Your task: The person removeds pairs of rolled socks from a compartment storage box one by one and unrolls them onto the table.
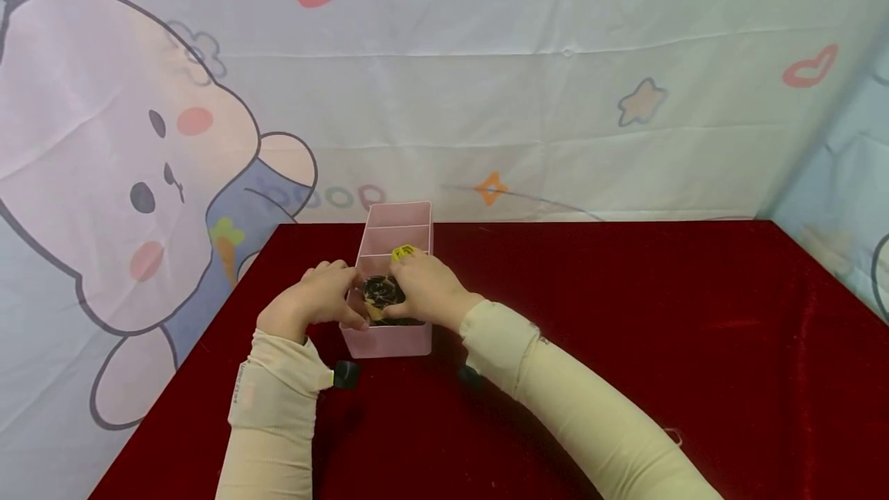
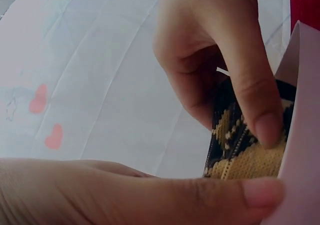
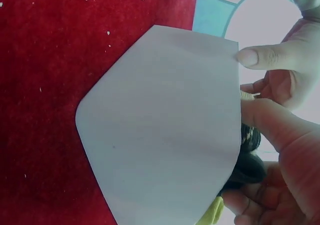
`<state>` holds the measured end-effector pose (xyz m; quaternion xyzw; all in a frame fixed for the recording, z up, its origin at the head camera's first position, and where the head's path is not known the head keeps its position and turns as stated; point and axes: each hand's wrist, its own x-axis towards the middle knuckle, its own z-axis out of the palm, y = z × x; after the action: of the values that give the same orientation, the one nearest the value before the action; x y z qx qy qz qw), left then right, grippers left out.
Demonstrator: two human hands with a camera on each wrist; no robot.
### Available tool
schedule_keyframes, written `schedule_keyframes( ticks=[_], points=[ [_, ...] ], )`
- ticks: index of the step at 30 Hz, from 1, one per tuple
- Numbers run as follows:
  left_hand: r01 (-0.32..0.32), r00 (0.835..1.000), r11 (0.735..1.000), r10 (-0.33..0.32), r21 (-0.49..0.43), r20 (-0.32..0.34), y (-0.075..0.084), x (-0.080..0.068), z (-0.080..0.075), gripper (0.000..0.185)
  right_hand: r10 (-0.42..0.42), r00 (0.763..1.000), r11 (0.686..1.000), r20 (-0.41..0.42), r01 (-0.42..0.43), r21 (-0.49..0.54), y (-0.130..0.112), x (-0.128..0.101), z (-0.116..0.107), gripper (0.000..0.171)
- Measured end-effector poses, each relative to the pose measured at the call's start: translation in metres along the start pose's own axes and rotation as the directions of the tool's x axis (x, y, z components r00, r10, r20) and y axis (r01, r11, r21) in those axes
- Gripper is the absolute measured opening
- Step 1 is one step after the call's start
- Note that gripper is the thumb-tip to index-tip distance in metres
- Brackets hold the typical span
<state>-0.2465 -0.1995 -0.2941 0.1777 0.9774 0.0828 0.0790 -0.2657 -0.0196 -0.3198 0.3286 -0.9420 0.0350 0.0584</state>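
Woven pouch looks soft, best pinched front-to-back, as the right hand does; what the left hand grips is unclear.

Faint letters on the wall cloth seem to spell "good"; print on the left sleeve I can't read.

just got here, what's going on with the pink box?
A person in cream sleeves has both bare hands at a pink rectangular plastic divided box on a dark red velvety tabletop. The right hand grips a black-and-tan patterned fabric item, which sits partly hidden in the near compartment. The left hand is at the box's near left rim, thumb against it; whether it grips is unclear. A small yellow openwork object shows just beyond the right hand's fingers.
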Motion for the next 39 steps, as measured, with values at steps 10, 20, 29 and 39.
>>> schedule_keyframes(
  ticks=[10, 20, 29, 39],
  points=[
    [0.008, 1.0, 1.0, -0.008, -0.006, 0.009, 0.001, 0.0, 0.0, 0.051, 0.029, 0.996, 0.999, -0.084, -0.031, -0.014, -0.003, -0.002, 0.001, 0.043],
    [0.01, 1.0, 1.0, -0.01, 0.008, 0.012, 0.004, -0.002, -0.003, 0.056, 0.095, 0.985, 0.995, -0.144, -0.089, 0.048, -0.004, -0.006, -0.009, 0.039],
    [0.016, 1.0, 1.0, -0.017, 0.013, 0.005, 0.008, -0.007, -0.009, 0.06, 0.15, 0.966, 0.987, -0.209, -0.133, 0.093, -0.004, -0.013, -0.019, 0.044],
    [-0.014, 0.997, 1.0, 0.015, 0.006, -0.081, 0.016, -0.012, -0.013, 0.059, 0.189, 0.933, 0.979, -0.306, -0.155, 0.132, -0.001, -0.024, -0.029, 0.041]
  ],
)
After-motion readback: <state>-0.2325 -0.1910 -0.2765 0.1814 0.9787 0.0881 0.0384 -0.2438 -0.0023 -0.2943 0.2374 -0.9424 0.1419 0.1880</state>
